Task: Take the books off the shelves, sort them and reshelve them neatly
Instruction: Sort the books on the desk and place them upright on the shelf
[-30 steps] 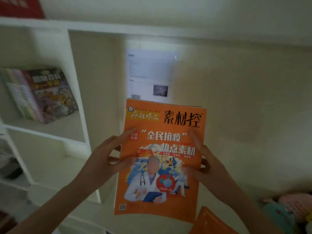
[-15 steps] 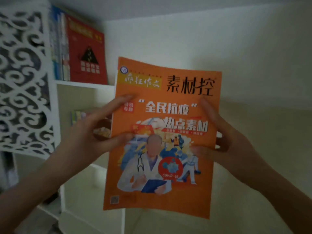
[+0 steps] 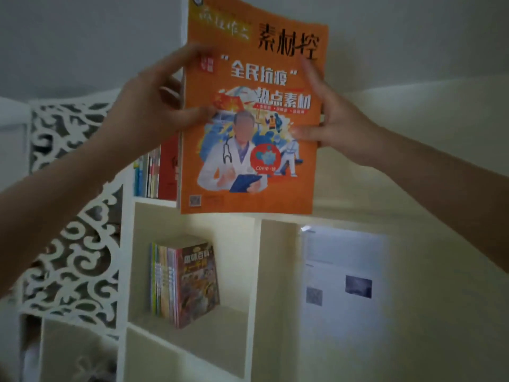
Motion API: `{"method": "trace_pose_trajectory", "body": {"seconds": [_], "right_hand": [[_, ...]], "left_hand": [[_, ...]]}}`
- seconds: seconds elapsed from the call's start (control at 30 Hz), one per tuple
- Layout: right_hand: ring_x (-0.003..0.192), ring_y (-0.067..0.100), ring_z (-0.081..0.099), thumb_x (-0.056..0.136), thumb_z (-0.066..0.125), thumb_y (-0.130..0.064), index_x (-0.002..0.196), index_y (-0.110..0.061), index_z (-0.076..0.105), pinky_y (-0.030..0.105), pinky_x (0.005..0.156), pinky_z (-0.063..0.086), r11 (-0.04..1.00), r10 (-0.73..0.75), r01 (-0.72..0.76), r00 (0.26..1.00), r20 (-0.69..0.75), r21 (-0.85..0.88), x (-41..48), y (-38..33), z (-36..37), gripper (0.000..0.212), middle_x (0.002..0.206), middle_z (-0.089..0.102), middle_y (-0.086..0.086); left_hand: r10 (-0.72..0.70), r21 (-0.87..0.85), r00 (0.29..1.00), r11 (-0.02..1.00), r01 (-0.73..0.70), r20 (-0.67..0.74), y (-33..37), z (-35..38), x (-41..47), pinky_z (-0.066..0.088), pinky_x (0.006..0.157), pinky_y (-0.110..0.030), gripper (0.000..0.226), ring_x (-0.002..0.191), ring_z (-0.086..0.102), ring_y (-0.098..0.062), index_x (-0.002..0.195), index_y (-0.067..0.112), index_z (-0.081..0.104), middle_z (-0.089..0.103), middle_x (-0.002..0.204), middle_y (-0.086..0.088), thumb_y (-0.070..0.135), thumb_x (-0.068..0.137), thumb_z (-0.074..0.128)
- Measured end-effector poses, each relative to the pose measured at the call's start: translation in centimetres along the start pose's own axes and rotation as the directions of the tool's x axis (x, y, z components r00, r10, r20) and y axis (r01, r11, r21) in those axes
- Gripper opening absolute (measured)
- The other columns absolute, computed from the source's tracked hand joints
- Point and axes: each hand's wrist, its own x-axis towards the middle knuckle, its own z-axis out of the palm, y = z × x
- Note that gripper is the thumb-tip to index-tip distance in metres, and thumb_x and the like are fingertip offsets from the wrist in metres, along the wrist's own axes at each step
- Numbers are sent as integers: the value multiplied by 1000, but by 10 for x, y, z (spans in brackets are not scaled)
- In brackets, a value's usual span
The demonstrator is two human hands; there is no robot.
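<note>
While both hands clamp its side edges, the orange magazine hangs upright before the upper shelf.
The left hand and right hand each lay a thumb on the cover, with fingers behind the edge. The magazine covers the right end of a row of books. Another batch of books stands in the white shelf unit below, between a fretwork panel and a printed sheet.

The upright books block the upper shelf at left; the lower compartment is open beside its smaller books.
</note>
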Motion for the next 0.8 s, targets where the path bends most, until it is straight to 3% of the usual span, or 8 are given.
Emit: {"method": "trace_pose_trajectory", "body": {"seconds": [0.2,0.27,0.33,0.43,0.53,0.6,0.67,0.8], "right_hand": [[122,12,53,85,65,4,150,-39,-5,27,72,57,999,-44,43,999,30,17,66,52,32,105,149,25,-18],[124,12,50,84,64,7,150,-39,-5,30,76,57,998,-53,51,997,50,46,84,71,47,106,144,21,-28],[127,11,46,83,63,10,150,-38,-5,30,85,56,996,-65,61,997,53,66,101,90,62,107,151,12,-23],[126,8,47,82,65,10,150,-39,-3,27,90,53,997,-49,45,997,64,65,124,120,83,108,155,7,-16],[123,7,51,82,65,9,149,-43,-3,27,90,53,998,-18,11,995,102,63,143,150,100,109,153,15,-17],[124,10,51,82,65,9,147,-49,-3,30,91,53,998,-15,8,993,118,67,157,164,110,110,157,13,-12],[126,12,49,82,66,8,144,-54,-2,36,94,53,999,-7,0,990,139,51,171,172,117,111,158,12,-10],[130,16,46,81,67,8,141,-57,-1,40,95,52,997,41,-53,981,191,54,197,190,128,112,156,19,-9]], "left_hand": [[-17,130,1000,991,19,-15,-52,14,25,40,60,-10,64,74,52,6,135,47,37,51,101,13,31,82,69],[-37,156,999,987,38,-13,-71,21,25,39,54,-5,64,71,52,12,137,44,37,51,96,19,29,83,68],[-53,162,998,985,56,-24,-95,27,25,39,49,0,64,70,51,21,138,43,36,47,92,28,29,84,67],[-75,207,997,975,80,-30,-134,39,24,42,59,-5,66,79,55,5,139,45,33,53,109,13,31,84,67],[-108,239,994,965,109,-19,-169,53,21,56,73,-33,68,93,57,-14,139,47,31,53,120,-2,33,83,66],[-120,236,992,964,125,-36,-185,58,18,57,75,-39,66,94,58,-18,140,46,30,53,119,-5,32,84,65],[-113,256,992,958,126,-64,-197,64,19,55,75,-39,65,93,57,-19,140,45,30,53,119,-7,32,86,64],[-149,283,979,942,183,-138,-220,77,23,41,60,-17,65,83,51,-12,140,47,28,50,112,-5,34,87,63]]}}
